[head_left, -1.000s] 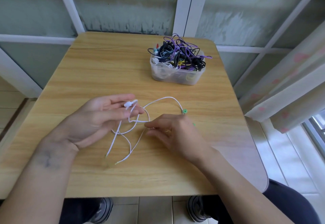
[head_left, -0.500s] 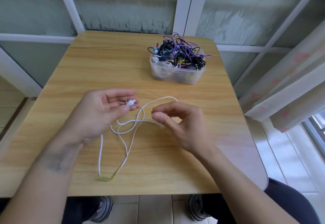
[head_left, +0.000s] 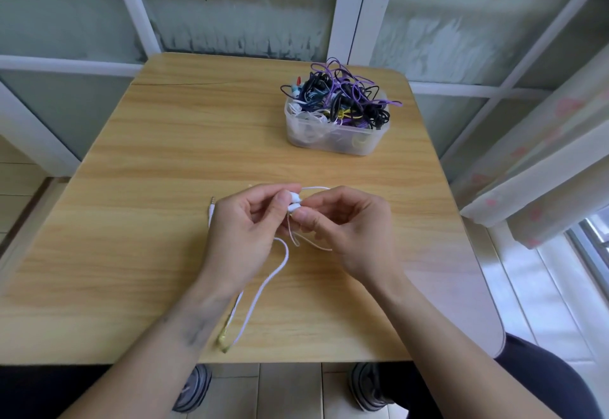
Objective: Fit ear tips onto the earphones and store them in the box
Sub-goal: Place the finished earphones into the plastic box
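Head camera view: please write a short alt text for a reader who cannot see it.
Two bare hands meet above a wooden table; the left hand and right hand pinch the white earbuds of a white earphone cable that trails toward the near table edge. A clear plastic box heaped with tangled cables stands farther back, to the right.

hands (head_left: 245, 231): 2 | white earbuds (head_left: 294, 200): 2 | box (head_left: 336, 137): 1 | table (head_left: 164, 171): 1
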{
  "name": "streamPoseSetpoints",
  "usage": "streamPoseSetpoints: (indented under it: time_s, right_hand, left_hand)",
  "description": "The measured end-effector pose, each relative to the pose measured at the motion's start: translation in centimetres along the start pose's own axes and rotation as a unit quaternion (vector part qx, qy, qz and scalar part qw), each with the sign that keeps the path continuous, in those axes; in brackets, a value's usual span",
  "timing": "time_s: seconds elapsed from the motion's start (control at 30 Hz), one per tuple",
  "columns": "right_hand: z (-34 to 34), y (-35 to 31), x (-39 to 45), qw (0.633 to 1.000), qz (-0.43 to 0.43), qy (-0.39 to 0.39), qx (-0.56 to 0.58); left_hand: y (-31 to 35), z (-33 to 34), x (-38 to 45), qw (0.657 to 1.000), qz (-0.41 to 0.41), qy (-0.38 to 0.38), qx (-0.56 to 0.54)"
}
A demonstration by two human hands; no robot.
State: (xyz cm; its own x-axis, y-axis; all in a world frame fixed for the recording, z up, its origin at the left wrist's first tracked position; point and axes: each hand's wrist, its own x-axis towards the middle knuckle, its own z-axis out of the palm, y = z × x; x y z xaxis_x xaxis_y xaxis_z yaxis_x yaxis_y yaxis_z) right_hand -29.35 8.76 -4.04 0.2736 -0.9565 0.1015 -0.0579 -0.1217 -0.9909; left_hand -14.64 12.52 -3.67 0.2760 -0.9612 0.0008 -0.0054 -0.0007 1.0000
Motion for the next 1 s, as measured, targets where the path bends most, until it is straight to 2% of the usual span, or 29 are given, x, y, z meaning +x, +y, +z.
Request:
streamPoseSetpoints:
  time_s: [0.1,0.27,0.33,0.4,0.47,0.53,0.67,0.83,0.93,1.0]
  right_hand:
    - [-0.1,0.1,0.0,0.989,-0.058,0.014,-0.138]
    - [-2.0,-0.9,0.8,0.967,-0.082,-0.043,-0.239]
    - [-4.5,-1.0,2.1,0.954,-0.058,-0.006,-0.295]
    - [-6.8,-0.5,3.0,0.921,-0.013,0.038,-0.387]
    - [-8.0,0.4,3.3,0.892,0.046,0.014,-0.45]
    - [-8.1,1.2,3.2,0.889,0.058,-0.025,-0.453]
    - [-7.4,1.9,3.4,0.896,0.005,-0.042,-0.441]
    - [-6.8,2.0,3.3,0.901,-0.005,-0.007,-0.433]
    - [-6.4,0.7,2.5,0.943,-0.007,0.048,-0.33]
    - [-5.5,-0.5,1.6,0.976,-0.007,0.043,-0.215]
  left_hand:
    - [0.0,0.5,-0.2,0.996,-0.062,-0.007,-0.066]
    - [-0.5,0.5,0.1,0.995,-0.067,0.008,-0.08]
    - [-0.7,0.5,0.3,0.995,-0.064,0.013,-0.076]
    - [-0.8,0.7,0.3,0.996,-0.059,0.011,-0.071]
    - [-0.8,1.0,0.2,0.996,-0.057,0.003,-0.075]
    - [-0.9,1.4,0.1,0.994,-0.064,-0.005,-0.084]
    - [-1.1,1.7,-0.2,0.994,-0.062,-0.015,-0.089]
    - [-0.9,1.6,-0.4,0.99,-0.071,-0.023,-0.119]
    - [-0.7,1.6,-0.5,0.984,-0.085,-0.022,-0.152]
    - [-0.6,1.7,-0.6,0.984,-0.086,-0.021,-0.158]
